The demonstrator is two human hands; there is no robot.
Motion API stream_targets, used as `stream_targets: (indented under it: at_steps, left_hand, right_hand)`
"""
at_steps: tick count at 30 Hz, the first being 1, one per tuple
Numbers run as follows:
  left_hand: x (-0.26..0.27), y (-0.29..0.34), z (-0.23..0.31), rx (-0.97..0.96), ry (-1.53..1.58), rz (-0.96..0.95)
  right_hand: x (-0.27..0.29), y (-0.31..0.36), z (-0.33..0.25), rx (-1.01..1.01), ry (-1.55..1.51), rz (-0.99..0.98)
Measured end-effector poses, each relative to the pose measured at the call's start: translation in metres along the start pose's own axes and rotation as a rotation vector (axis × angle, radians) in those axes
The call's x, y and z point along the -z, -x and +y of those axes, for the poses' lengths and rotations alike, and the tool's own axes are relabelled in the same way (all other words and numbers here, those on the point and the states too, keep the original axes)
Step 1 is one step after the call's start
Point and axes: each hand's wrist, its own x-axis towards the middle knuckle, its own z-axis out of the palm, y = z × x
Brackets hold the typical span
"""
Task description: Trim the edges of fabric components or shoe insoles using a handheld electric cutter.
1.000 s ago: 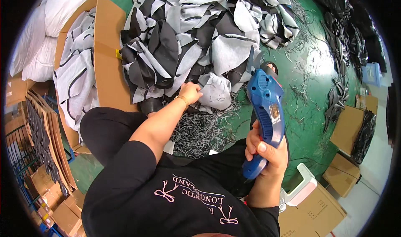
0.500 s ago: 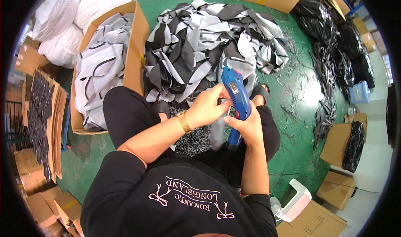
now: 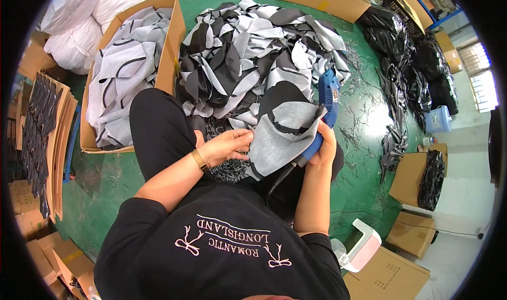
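My right hand point(image 3: 326, 148) is wrapped round the grip of a blue electric cutter point(image 3: 329, 100), its head pointing away from me and a black cord point(image 3: 279, 183) at its near end. A grey and black fabric piece point(image 3: 282, 141) lies spread beside the cutter, its right edge against my right fingers. At that piece's left edge, my left hand point(image 3: 231, 146) is closed, with thumb and forefinger pinching the border. The cutter's blade is not visible. Beyond my hands lies a large heap of similar grey and black pieces point(image 3: 248, 41) on the floor.
A cardboard box point(image 3: 171, 46) full of grey pieces stands to the left of my knee. Thin dark trimmings point(image 3: 227, 165) litter the green floor between my legs. Black plastic bags point(image 3: 388, 33) line the right side, and a white and pink appliance point(image 3: 364, 247) stands near my right elbow.
The fabric piece has come up into view, spread between my hands. My left hand has moved left, away from the cutter. My right hand has shifted slightly right with the cutter.
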Motion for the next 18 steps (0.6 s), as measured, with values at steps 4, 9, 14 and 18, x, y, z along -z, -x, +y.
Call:
stream_targets:
  at_steps: [4,9,14,18]
  left_hand:
    - [-0.018,0.012,0.009,-0.143,-0.101,-0.085]
    - [-0.003,0.026,0.034,-0.529,-0.444,0.257]
    - [-0.011,0.049,0.063,-0.745,-0.988,0.426]
    - [-0.041,0.069,0.08,-0.602,-1.13,0.368]
  right_hand:
    - [0.006,-0.002,0.004,0.026,0.056,0.012]
    - [0.002,0.003,-0.003,0.168,0.346,0.207]
    - [-0.035,0.014,-0.013,0.183,0.393,0.093]
    - [-0.051,0.013,-0.004,0.22,0.673,-0.057]
